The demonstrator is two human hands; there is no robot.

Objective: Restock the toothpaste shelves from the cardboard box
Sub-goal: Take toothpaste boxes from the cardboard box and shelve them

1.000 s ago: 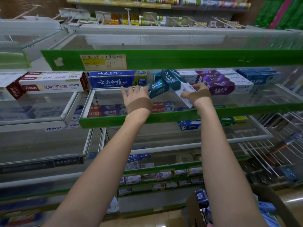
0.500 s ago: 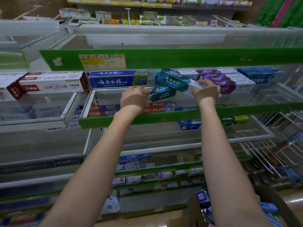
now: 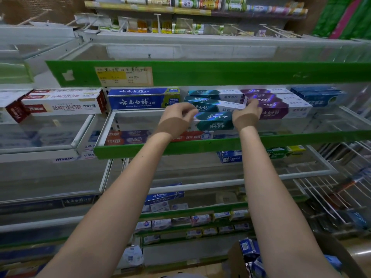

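Both arms reach up to a glass shelf with a green front edge (image 3: pixel 200 148). My left hand (image 3: pixel 176 122) has its fingers curled round the left end of a teal toothpaste box (image 3: pixel 212 122), which is level in front of the row with its print upside down. Just above it a second teal box (image 3: pixel 212 106) lies flat on the teal stack, and my right hand (image 3: pixel 248 116) holds its right end. The cardboard box (image 3: pixel 235 257) stands at the bottom right with blue packs (image 3: pixel 249 247) inside.
On the same shelf are blue toothpaste boxes (image 3: pixel 140 101) to the left and purple ones (image 3: pixel 281 109) and blue ones (image 3: pixel 319 96) to the right. White and red boxes (image 3: pixel 62 105) fill the neighbouring left shelf. Lower shelves hold small packs; wire racks (image 3: pixel 341 177) jut out at right.
The tilted upper teal box has come down flat onto the stack under my right hand. My left hand has closed on the lower teal box and shifted it right, level with the row.
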